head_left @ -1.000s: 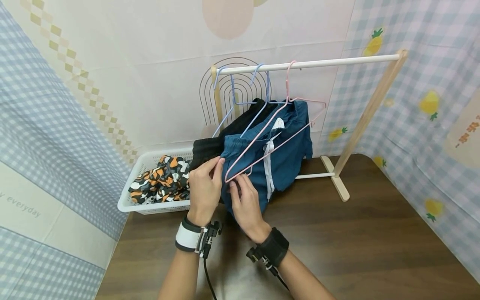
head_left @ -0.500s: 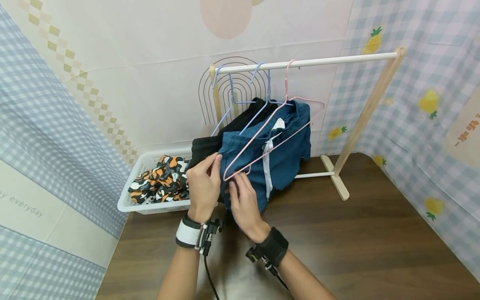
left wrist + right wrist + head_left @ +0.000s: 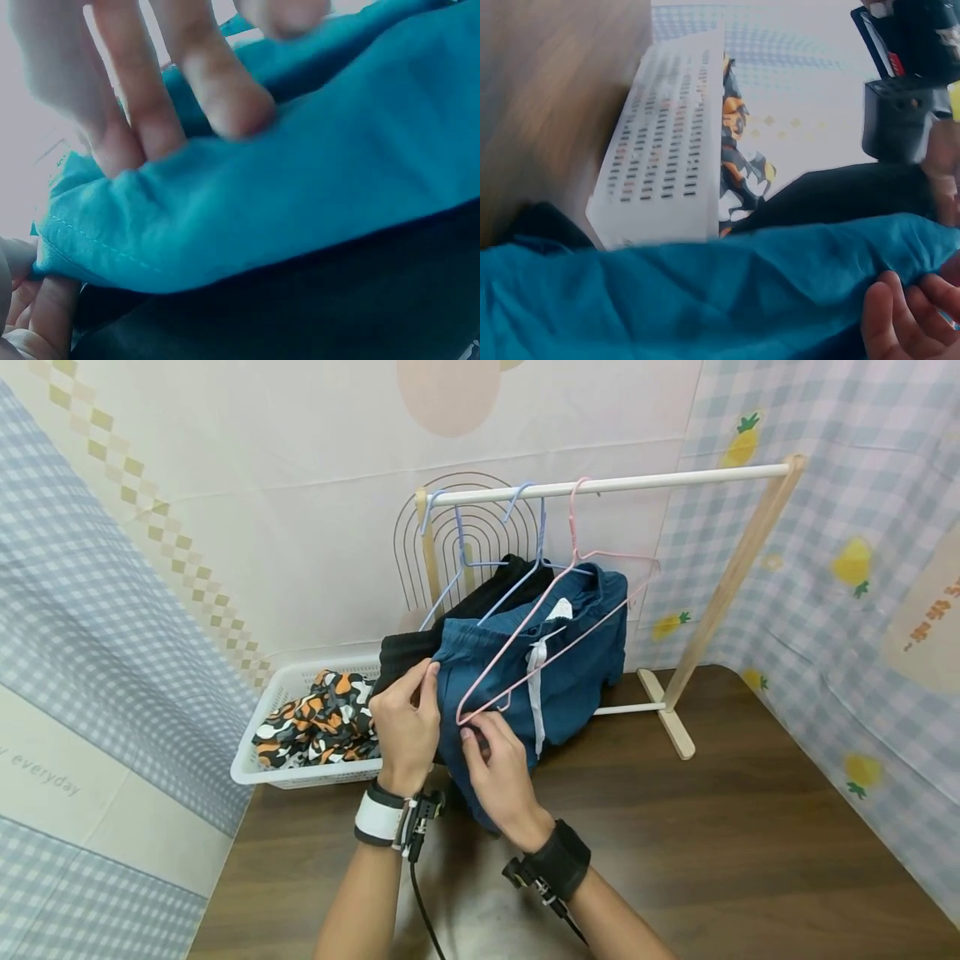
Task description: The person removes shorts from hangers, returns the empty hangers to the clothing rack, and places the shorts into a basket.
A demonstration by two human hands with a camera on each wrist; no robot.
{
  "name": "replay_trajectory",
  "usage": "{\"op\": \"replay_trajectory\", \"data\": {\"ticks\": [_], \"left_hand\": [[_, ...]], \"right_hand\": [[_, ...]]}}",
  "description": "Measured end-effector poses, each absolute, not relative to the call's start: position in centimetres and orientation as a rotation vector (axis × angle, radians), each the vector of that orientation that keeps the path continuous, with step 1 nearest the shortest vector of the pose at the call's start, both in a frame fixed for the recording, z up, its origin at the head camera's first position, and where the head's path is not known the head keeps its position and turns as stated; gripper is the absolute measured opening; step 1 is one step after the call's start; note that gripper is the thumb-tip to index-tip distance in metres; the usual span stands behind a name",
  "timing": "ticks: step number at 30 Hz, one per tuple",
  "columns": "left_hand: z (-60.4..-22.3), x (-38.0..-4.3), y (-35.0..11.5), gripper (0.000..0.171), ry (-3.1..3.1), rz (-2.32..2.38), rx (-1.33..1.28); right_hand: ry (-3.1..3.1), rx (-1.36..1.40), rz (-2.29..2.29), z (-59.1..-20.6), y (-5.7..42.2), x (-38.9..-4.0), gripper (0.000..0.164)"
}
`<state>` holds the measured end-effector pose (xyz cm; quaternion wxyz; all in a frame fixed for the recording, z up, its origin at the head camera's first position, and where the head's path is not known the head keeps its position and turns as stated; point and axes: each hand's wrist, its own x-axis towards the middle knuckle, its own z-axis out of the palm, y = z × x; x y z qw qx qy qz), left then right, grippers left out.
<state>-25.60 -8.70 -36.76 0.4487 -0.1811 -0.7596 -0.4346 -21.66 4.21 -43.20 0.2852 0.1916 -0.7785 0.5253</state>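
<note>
My left hand (image 3: 407, 727) pinches the left end of the waistband of blue shorts (image 3: 573, 668) with a white drawstring (image 3: 536, 693). A pink hanger (image 3: 516, 639), hooked on the rail, slants across the front of the shorts. At its lower left corner, my right hand (image 3: 502, 768) pinches the hanger between thumb and fingers. Seen from the left wrist, fingertips (image 3: 238, 109) lie along the blue cloth; in the right wrist view, curled fingers (image 3: 915, 311) sit against it. What supports the shorts' far side is hidden.
Two blue hangers (image 3: 540, 531) hang left of the pink one on the white rail (image 3: 675, 479), with black trousers (image 3: 408, 652) behind the shorts. A white basket (image 3: 247, 752) at left holds patterned camouflage cloth (image 3: 318, 718). The rack's wooden foot (image 3: 675, 731) stands at right.
The left hand has drawn the waistband edge slightly up and left. The right hand and the pink hanger's corner have shifted slightly right, widening the gap between the hands.
</note>
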Motion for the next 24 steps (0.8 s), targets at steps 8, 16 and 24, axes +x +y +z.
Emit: {"op": "replay_trajectory", "data": {"ticks": [8, 16, 24], "left_hand": [[-36.9, -25.7, -8.8, 0.025, -1.888, -1.076, -0.456], [-36.9, -25.7, -8.8, 0.025, -1.877, -1.089, -0.458], [-36.9, -25.8, -8.8, 0.026, -1.875, -1.092, -0.458]], "right_hand": [[-2.075, 0.464, 1.352, -42.9, 5.3, -21.3, 0.012], [-1.995, 0.4, 1.354, -42.6, 5.9, -21.3, 0.017], [-1.902, 0.375, 1.295, -40.8, 7.4, -22.9, 0.017]]}}
